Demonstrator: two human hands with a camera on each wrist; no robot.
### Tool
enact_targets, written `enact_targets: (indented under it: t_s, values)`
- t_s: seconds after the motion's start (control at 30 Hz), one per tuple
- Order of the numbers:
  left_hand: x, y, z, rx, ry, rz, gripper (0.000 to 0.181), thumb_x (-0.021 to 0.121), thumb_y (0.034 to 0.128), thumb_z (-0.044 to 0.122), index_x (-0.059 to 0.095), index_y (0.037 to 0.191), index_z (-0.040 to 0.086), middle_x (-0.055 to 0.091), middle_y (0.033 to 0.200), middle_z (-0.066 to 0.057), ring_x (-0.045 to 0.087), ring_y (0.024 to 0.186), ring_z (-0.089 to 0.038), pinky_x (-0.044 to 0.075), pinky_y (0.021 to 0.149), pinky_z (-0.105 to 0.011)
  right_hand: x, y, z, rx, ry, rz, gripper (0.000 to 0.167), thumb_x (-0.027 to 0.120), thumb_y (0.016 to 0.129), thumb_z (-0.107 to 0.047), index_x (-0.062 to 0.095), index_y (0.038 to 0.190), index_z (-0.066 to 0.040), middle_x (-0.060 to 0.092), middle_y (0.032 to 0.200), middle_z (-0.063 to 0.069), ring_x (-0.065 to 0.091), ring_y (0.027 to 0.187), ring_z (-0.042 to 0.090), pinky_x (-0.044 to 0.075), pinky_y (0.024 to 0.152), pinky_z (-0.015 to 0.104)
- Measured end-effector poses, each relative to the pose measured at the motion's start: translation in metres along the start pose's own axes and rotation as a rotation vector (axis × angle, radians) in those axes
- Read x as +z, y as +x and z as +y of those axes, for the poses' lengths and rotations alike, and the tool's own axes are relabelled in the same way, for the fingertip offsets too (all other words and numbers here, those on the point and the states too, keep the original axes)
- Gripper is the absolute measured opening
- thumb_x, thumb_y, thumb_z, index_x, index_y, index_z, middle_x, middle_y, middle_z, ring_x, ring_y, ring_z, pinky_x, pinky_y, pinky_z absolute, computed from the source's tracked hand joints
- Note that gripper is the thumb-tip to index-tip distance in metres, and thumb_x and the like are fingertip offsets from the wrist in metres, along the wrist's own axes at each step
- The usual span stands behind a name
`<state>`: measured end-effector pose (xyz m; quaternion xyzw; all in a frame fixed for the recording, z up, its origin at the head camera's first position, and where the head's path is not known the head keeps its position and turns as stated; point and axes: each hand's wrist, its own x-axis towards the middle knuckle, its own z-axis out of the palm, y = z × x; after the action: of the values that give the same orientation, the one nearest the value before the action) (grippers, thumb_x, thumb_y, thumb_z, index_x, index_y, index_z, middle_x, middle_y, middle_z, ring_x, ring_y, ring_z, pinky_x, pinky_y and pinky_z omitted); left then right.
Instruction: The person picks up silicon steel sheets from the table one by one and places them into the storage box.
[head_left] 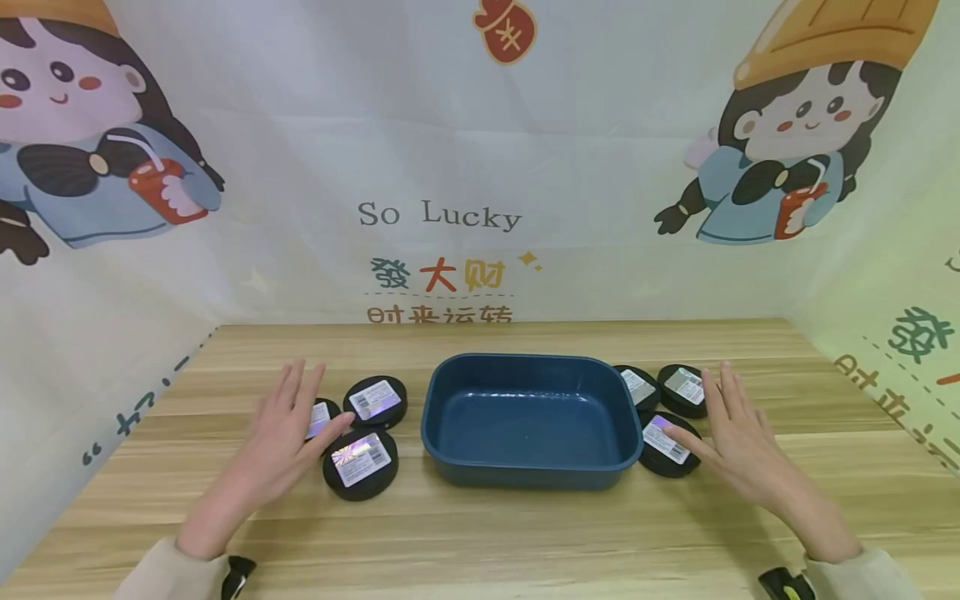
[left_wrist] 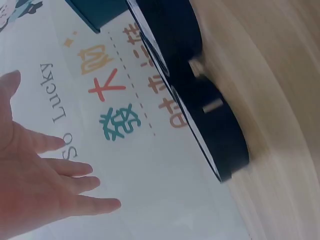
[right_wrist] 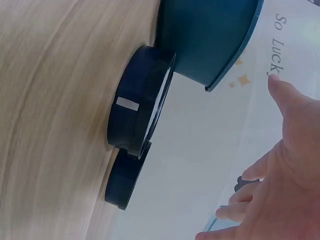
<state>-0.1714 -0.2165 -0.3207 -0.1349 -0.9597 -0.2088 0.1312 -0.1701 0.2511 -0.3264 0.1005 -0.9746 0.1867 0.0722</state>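
Surface [head_left: 525, 550], one; on it one blue tray [head_left: 525, 477] between the left hand [head_left: 279, 446] and the right hand [head_left: 742, 454], long axis running hand to hand, right hand nearer.
Hands, two: raised, fingers roughly straight, neither holding anything. Black round cases, six: three just inward of the left hand [head_left: 361, 465], one partly hidden by its fingers; three between tray and right hand [head_left: 670, 450], the closest partly behind the thumb. White labels [head_left: 685, 386], six, one per case.

Head cam fwd/down, wrist cams low, sideways, tub [right_wrist: 207, 37] prob. shared
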Motion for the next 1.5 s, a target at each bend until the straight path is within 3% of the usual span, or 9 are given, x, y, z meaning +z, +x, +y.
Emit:
enact_targets:
  t_s: [0.13,0.3,0.67,0.97,1.17,1.5]
  values:
    - [0.003,0.003,0.007,0.016,-0.039,0.015,0.072,0.045,0.0903,0.04,0.019,0.136,-0.009,0.014,0.139,-0.034,0.014,0.127,-0.048,0.015,0.098,-0.06,0.001,0.0,0.001,-0.033,0.021,0.021,0.091,0.051,0.085,-0.046,0.001,0.138,0.009,-0.006,0.141,0.034,0.0,0.127,0.05,0.011,0.092,0.067]
    - [0.006,0.008,0.017,-0.011,-0.1,-0.015,0.07,0.043,0.0915,0.04,0.018,0.136,-0.009,0.018,0.139,-0.032,0.017,0.127,-0.045,0.018,0.099,-0.056,0.008,0.0,0.002,-0.093,0.02,0.062,0.088,0.058,0.083,-0.04,0.015,0.129,0.02,0.014,0.131,0.043,0.018,0.119,0.056,0.019,0.093,0.062]
    - [0.018,0.019,0.032,-0.019,-0.198,-0.069,0.068,0.038,0.0932,0.04,0.022,0.134,-0.012,0.028,0.136,-0.031,0.028,0.124,-0.043,0.025,0.098,-0.052,0.025,-0.003,0.007,-0.033,-0.007,0.006,0.076,0.061,0.08,-0.041,0.035,0.114,0.022,0.044,0.102,0.039,0.046,0.096,0.048,0.037,0.081,0.056]
    - [0.03,0.031,0.042,-0.067,-0.253,-0.141,0.067,0.037,0.0933,0.042,0.026,0.132,-0.012,0.042,0.128,-0.028,0.038,0.119,-0.039,0.032,0.095,-0.05,0.025,-0.001,0.007,0.052,0.012,-0.139,0.093,0.063,0.075,-0.05,0.029,0.114,0.028,0.043,0.101,0.039,0.048,0.087,0.037,0.041,0.074,0.05]
    - [0.039,0.039,0.048,-0.049,-0.266,-0.136,0.055,0.038,0.0947,0.033,0.038,0.125,-0.014,0.057,0.112,-0.023,0.051,0.108,-0.034,0.038,0.09,-0.045,0.023,0.002,0.007,0.084,0.013,-0.153,0.09,0.07,0.069,-0.047,0.035,0.104,0.028,0.046,0.091,0.035,0.046,0.072,0.028,0.042,0.063,0.04]
    - [0.048,0.047,0.053,-0.012,-0.242,-0.151,0.032,0.036,0.0959,0.021,0.059,0.101,-0.001,0.064,0.09,-0.012,0.058,0.09,-0.028,0.043,0.078,-0.041,0.024,0.01,0.012,0.05,-0.012,-0.153,0.076,0.077,0.06,-0.04,0.045,0.095,0.019,0.051,0.082,0.022,0.049,0.072,0.027,0.042,0.064,0.042]
